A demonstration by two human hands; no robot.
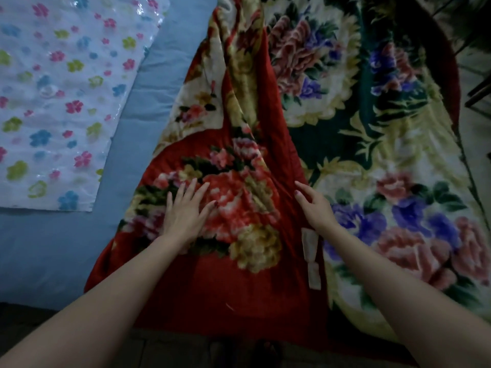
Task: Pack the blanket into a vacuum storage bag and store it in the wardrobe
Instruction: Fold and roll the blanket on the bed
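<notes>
A thick floral blanket (358, 144) lies spread across the bed, its red-backed left part (239, 274) folded over the green and cream side. A white label (309, 243) is sewn at the fold's edge. My left hand (186, 213) rests flat on the red fold, fingers spread. My right hand (314, 208) touches the fold's right edge with fingers apart, holding nothing. The vacuum storage bag (61, 96), clear plastic printed with coloured flowers, lies flat at the upper left, apart from the blanket.
A blue bedsheet (148, 83) shows between the bag and the blanket. The bed's near edge runs along the bottom, with dark floor (186, 351) below it. A dark furniture leg (478, 94) stands at the far right.
</notes>
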